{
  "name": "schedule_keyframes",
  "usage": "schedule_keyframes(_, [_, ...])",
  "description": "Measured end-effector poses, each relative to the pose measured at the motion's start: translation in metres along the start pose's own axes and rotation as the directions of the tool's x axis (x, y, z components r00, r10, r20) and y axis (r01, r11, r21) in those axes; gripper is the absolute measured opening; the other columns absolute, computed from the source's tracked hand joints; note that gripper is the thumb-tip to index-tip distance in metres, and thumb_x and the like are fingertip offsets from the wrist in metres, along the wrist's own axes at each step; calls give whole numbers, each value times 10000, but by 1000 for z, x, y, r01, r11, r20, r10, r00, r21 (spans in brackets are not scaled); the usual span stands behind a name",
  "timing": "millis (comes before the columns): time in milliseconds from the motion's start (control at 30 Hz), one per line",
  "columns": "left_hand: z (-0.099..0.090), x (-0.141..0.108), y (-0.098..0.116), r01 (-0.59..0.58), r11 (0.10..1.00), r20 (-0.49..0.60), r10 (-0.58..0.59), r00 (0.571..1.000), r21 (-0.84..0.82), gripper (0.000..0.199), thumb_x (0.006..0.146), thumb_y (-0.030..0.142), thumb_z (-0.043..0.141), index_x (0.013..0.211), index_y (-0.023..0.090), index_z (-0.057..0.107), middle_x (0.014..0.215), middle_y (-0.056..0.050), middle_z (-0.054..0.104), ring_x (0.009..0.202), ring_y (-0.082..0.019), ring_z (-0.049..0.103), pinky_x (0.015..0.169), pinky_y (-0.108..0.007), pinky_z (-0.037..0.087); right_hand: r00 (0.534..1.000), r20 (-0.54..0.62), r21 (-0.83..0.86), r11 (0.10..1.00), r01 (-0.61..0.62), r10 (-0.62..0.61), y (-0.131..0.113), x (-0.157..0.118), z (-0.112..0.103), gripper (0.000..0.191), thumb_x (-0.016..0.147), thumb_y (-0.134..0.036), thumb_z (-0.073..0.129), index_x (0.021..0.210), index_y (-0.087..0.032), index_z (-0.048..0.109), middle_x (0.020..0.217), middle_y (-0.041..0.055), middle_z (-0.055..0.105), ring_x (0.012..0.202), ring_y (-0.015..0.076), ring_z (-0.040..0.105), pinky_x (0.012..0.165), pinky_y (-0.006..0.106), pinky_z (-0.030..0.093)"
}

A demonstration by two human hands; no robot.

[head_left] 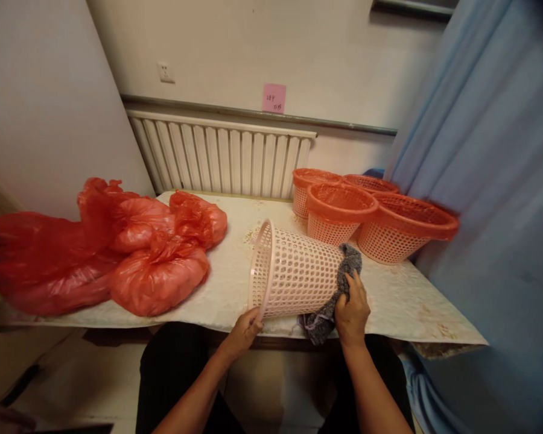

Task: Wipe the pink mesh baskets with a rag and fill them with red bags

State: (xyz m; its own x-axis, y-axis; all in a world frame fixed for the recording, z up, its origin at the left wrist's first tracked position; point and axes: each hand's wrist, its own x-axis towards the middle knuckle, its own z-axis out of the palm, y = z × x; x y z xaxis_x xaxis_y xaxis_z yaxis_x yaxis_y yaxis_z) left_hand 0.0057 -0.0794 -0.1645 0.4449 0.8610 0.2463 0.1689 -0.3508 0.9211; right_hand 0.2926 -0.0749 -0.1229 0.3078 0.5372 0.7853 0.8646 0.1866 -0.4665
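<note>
A pale pink perforated basket lies tilted on its side above the table's front edge, its open mouth facing left. My left hand is closed on the lower part of its rim. At the basket's base, on the right, my right hand presses a dark grey cloth against it. Part of the cloth hangs down below the basket.
Red tied plastic bags fill the left of the table. Several baskets with red liners stand at the back right. Behind are a white radiator and a pink note; a blue curtain hangs at the right.
</note>
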Motion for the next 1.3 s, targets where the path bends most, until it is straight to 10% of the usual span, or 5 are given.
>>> schedule_keyframes(1300, [-1,2,6,29,999,-18,-30,999,-27,846,773,812,297,1048,96,653,868,-96,648,895,-253,562,922,-385,429,998,-9,-8,998,-67,67,7,5,-1,520,771,-102,365,1257,-120,547,1401,143,485,1303,254,451,1084,481,369])
